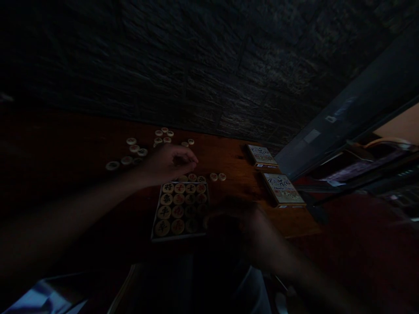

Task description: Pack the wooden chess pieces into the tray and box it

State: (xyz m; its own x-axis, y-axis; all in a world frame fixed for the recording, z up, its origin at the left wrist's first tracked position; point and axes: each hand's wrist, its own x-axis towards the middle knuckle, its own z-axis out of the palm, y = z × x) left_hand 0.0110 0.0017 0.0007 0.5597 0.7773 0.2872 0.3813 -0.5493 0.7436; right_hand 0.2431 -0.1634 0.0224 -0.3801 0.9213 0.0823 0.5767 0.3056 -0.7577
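A shallow box (152, 226) on the wooden table holds Chinese chess pieces in rows, with red and black characters facing up. My left hand (160, 165) hovers just beyond the far edge of the box. Its thumb and fingertips are brought together in a pinch, and whatever may be between them is too small to make out. At the right side of the box is my right hand (247, 222), dark and blurred, its fingers lost in shadow. Several loose chess pieces (192, 178) lie beyond the box's far edge, and a pair of pieces (214, 177) sits right of them.
More loose pieces (131, 141) are scattered across the far left of the wooden table (229, 152). Two printed boxes (284, 189) lie flat on the right. A dark stone wall (183, 65) borders the table's back, with a grey post (314, 122) at the right.
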